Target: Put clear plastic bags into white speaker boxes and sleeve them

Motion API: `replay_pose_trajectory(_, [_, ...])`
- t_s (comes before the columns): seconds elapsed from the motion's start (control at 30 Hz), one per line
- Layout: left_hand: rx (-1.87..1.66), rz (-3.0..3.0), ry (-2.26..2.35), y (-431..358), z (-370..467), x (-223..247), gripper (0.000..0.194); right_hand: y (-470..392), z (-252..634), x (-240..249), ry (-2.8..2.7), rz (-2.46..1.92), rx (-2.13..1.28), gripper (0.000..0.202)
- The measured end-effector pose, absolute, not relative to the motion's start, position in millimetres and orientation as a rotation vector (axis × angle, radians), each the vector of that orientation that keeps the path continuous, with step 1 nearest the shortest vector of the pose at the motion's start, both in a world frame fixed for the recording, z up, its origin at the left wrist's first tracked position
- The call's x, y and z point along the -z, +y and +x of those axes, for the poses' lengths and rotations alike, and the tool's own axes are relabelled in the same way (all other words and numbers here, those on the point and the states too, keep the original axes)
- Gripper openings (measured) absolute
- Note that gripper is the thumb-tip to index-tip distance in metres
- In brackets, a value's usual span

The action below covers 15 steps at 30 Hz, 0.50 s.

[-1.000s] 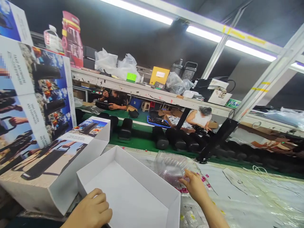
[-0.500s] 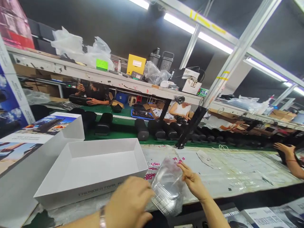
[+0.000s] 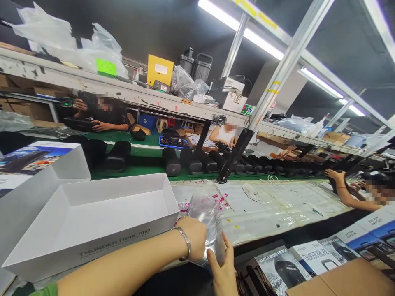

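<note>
A clear plastic bag point(image 3: 205, 211) with something clear and shiny inside stands tilted at the table's front edge. My left hand point(image 3: 191, 236), wearing a bracelet, is closed at the bag's left side; its fingertips are hidden. Around the bag's lower right edge is my right hand point(image 3: 222, 263), thumb in front and fingers behind. Left of my hands lies an open white box tray point(image 3: 123, 205) marked "THUNDERTRAIL PRO". Beside it is a white box lid point(image 3: 46, 181) with a printed picture.
Black speakers point(image 3: 171, 161) line the green belt point(image 3: 142, 166) behind the table. A black post point(image 3: 236, 156) rises at the table's back edge. Printed boxes point(image 3: 285, 267) and a brown carton point(image 3: 345, 279) stand at lower right. Other people sit across the belt and at right.
My right hand has moved from the bag's top down to its lower right side. My left hand has come up against the bag. The view has shifted right.
</note>
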<state>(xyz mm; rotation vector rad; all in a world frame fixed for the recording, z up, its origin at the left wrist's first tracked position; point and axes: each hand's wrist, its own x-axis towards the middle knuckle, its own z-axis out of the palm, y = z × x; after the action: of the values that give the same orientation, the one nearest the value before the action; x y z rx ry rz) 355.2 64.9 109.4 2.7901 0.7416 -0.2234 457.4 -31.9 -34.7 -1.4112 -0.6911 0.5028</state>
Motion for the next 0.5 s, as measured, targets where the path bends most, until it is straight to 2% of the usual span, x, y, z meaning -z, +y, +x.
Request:
replay_pose_trajectory(0.2, [0.239,2.846,0.635,80.7,369.6,-106.0,0.002,-23.4,464.3,35.2,-0.668,-1.394,-0.602,0.091])
replay_pose_trajectory(0.33, [0.045,3.004,0.587,76.8,369.7,-85.6,0.008,-11.7,472.3,41.8,-0.589,-1.269,-0.723,0.094])
replay_pose_trajectory(0.43, [-0.293,2.920,0.637,76.1,360.3,-91.3,0.007,-4.9,481.5,40.9,-0.551,-1.254,-0.763,0.099])
replay_pose_trajectory(0.5, [-0.657,2.672,0.695,76.9,343.7,-113.4,0.009,-5.3,492.2,31.9,-0.607,-1.405,-0.622,0.105])
